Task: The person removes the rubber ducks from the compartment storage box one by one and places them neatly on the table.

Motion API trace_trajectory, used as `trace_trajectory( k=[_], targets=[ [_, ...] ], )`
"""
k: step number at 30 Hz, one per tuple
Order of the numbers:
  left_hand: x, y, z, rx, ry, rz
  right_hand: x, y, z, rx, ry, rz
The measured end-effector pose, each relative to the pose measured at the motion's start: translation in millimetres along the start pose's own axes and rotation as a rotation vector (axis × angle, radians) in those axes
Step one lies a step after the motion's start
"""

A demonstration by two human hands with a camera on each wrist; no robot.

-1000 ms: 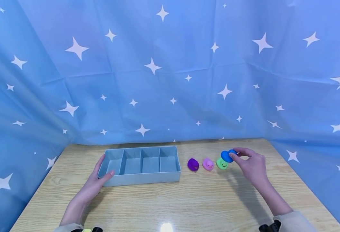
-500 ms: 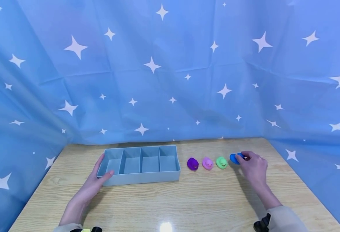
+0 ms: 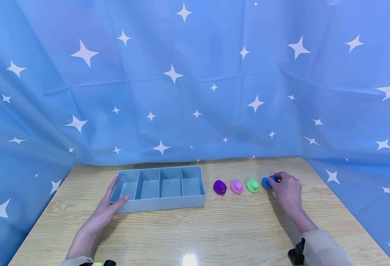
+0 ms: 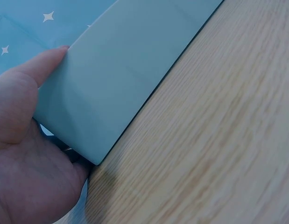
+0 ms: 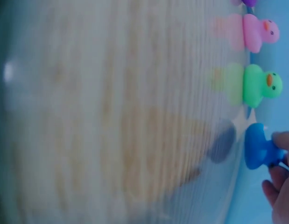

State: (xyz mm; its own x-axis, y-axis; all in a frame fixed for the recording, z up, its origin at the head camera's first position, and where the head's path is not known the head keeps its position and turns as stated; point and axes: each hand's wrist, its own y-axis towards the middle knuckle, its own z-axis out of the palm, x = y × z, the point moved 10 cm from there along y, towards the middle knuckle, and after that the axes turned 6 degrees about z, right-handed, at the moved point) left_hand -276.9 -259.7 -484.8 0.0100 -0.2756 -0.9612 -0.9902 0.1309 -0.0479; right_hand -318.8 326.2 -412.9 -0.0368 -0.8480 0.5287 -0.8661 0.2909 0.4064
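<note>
My right hand (image 3: pixel 288 189) pinches a blue rubber duck (image 5: pixel 256 147) by its head at the right end of a row of ducks. Beside it stand a green rubber duck (image 3: pixel 253 186), a pink one (image 3: pixel 237 187) and a purple one (image 3: pixel 219 187). My left hand (image 3: pixel 105 209) grips the left end of a grey-blue divided box (image 3: pixel 168 203). Its thumb lies over the front rim, and its fingers reach round the end wall. In the left wrist view, the box's long side (image 4: pixel 116 84) fills the space past the thumb.
The box has several compartments in a row, with nothing in them. Everything stands on a light wooden table (image 3: pixel 168 236). A blue curtain with white stars (image 3: pixel 195 92) hangs behind the table and along both sides.
The blue duck has come down to the right, from over the green duck to the end of the row, in my right hand. My left hand stays on the box.
</note>
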Motion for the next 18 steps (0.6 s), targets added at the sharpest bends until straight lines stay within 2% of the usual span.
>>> trace_trajectory(
  k=[8,18],
  targets=[
    [-4.1,-1.2,0.7,0.002,-0.004,0.018,-2.6,-2.8,9.8,0.060,-0.036,0.027],
    [-4.7,-1.8,1.3,0.007,0.005,0.017,-9.3,-1.2,12.8,0.077,-0.053,0.066]
  ],
)
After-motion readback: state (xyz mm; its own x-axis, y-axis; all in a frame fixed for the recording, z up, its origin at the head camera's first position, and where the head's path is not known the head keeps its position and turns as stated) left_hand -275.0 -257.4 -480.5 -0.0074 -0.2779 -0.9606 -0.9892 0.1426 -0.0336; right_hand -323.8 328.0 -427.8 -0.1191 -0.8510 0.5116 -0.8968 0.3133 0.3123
